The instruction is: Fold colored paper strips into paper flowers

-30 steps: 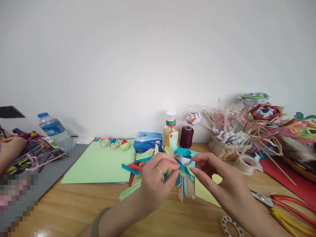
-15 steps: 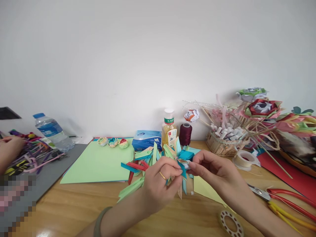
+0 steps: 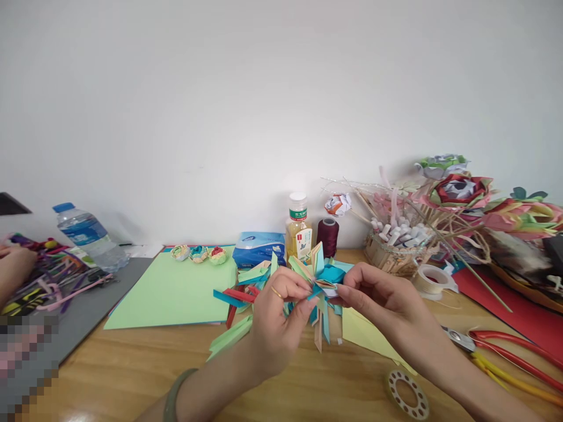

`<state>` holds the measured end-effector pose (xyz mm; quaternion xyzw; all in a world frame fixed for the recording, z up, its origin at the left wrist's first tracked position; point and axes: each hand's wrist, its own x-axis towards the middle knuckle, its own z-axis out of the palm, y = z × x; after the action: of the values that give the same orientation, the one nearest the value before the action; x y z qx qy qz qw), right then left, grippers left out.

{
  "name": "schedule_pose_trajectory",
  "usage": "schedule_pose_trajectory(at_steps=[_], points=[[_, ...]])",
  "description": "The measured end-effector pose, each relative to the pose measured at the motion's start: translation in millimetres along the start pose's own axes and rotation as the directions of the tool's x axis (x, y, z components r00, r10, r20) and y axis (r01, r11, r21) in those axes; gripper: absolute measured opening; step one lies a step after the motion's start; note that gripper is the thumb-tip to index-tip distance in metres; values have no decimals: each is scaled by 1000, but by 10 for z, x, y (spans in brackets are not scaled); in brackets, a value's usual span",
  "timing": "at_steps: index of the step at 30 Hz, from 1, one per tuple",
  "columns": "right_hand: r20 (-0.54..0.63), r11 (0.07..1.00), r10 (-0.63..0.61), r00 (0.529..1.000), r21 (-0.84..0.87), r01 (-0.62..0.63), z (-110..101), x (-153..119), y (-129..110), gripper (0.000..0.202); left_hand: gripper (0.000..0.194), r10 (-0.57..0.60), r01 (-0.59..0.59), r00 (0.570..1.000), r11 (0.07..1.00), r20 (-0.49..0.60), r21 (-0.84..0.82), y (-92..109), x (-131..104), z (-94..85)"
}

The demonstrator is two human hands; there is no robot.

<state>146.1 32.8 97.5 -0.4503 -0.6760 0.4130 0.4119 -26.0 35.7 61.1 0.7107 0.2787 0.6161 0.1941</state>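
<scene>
Between my hands is a folded paper piece (image 3: 328, 275) with blue, green and peach strips fanning outward. My left hand (image 3: 281, 310), with a ring and a bangle, pinches its lower left part between thumb and fingers. On the right side, my right hand (image 3: 378, 296) grips the blue folded part with thumb and forefinger. Loose folded strips (image 3: 235, 334) in green, blue and red lie behind and left of my left hand. Yellow paper (image 3: 369, 334) lies partly under my right forearm.
Green sheets (image 3: 167, 293) bear three small paper flowers. Behind stand a tissue pack (image 3: 257, 249), a juice bottle (image 3: 299, 228) and a thread spool (image 3: 328, 236). Right are a basket (image 3: 387, 258), pliers (image 3: 514, 357) and a tape roll (image 3: 407, 394). Another person's hand (image 3: 17, 264) is far left.
My left thumb and fingers have shifted on the paper piece, with the thumb now higher. My right hand keeps its grip. The whole view has shifted slightly.
</scene>
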Motion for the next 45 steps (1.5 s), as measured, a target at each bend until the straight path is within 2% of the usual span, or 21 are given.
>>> schedule_pose_trajectory(at_steps=[7,11,14,17,20,22,24,29,35,37,41,45], points=[[6,1000,-3,1000,11,3,-6,-4,-2,28,8,-184,182,983,973,2,-142,-9,-6,2],[11,999,-20,1000,-41,20,-11,-5,-18,26,8,-294,287,956,925,10,-247,17,5,6],[12,997,-22,1000,-78,23,-6,-10,-39,26,11,-414,399,910,855,27,-333,55,34,13],[-33,980,-81,996,-183,73,9,-17,-48,28,14,-529,517,845,774,74,-366,84,75,8],[-68,944,-168,983,-297,141,34,-22,-37,28,16,-590,604,792,720,157,-342,95,112,-8],[-66,920,-206,976,-353,170,55,-27,-21,26,15,-599,629,777,714,196,-308,90,127,-18],[-49,894,-240,970,-400,201,76,-37,-3,23,17,-586,620,784,744,204,-247,75,128,-25],[-29,845,-277,961,-483,229,118,-69,16,20,7,-466,484,870,868,159,-106,20,105,-9],[-68,850,-286,956,-479,220,126,-79,0,21,10,-519,525,851,841,83,-127,-2,99,12],[-80,849,-296,952,-479,224,117,-70,2,21,10,-488,494,869,861,75,-123,-8,105,5],[-74,847,-298,952,-481,227,93,-60,14,19,8,-350,363,929,925,123,-108,-12,120,-17],[-114,845,-259,959,-507,168,71,-81,27,22,13,-302,340,923,930,237,-139,1,153,-52]])
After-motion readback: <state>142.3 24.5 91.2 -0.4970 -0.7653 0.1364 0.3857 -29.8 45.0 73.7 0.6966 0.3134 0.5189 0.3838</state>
